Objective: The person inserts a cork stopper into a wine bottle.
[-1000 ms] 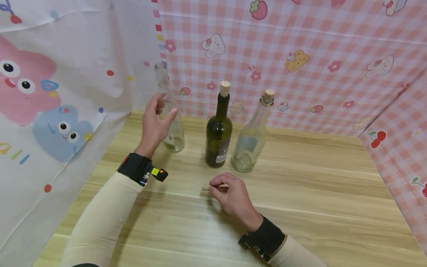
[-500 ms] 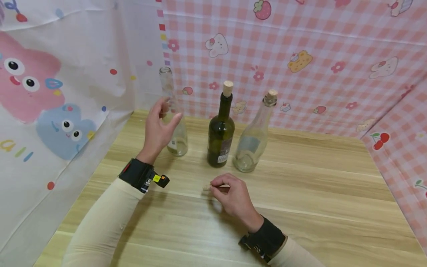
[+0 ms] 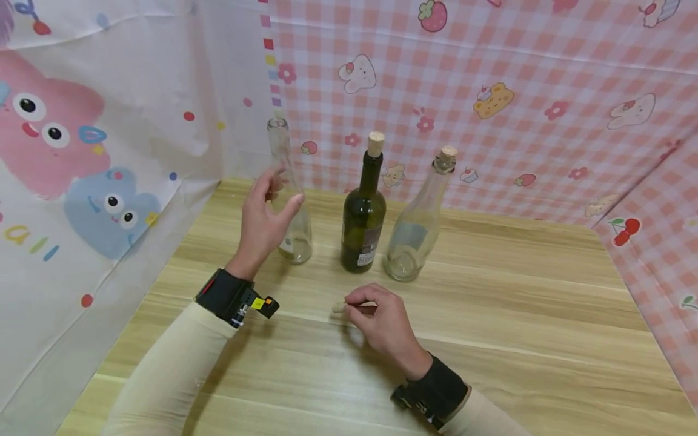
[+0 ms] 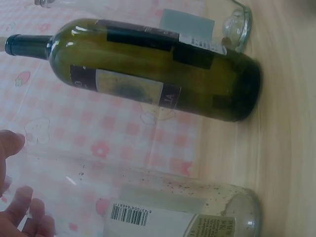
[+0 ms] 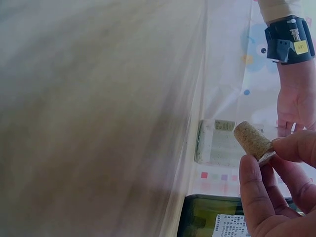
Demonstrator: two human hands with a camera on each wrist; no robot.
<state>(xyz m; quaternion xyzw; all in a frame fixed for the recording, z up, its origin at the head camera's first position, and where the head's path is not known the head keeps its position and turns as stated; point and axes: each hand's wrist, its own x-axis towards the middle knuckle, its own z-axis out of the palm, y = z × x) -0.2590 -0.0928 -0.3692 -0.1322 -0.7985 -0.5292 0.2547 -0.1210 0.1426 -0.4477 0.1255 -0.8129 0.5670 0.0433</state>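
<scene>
My left hand curls round the neck side of a clear glass bottle, its fingers behind the glass and the thumb at the near side. This bottle stands uncorked on the table; a barcode label shows in the left wrist view. Low over the table in front, my right hand pinches a cork between thumb and fingers. Its free end points away from the fingertips. A dark green wine bottle with a cork in its mouth stands to the right of the clear bottle.
Beyond the green bottle stands another clear bottle, topped by a cork. All bottles are near the back of the wooden table. A pink checked cloth hangs behind, a white printed cloth at the left.
The uncorked clear bottle has slid a little nearer and to the right, along with my left hand. The right hand keeps its place with the cork.
</scene>
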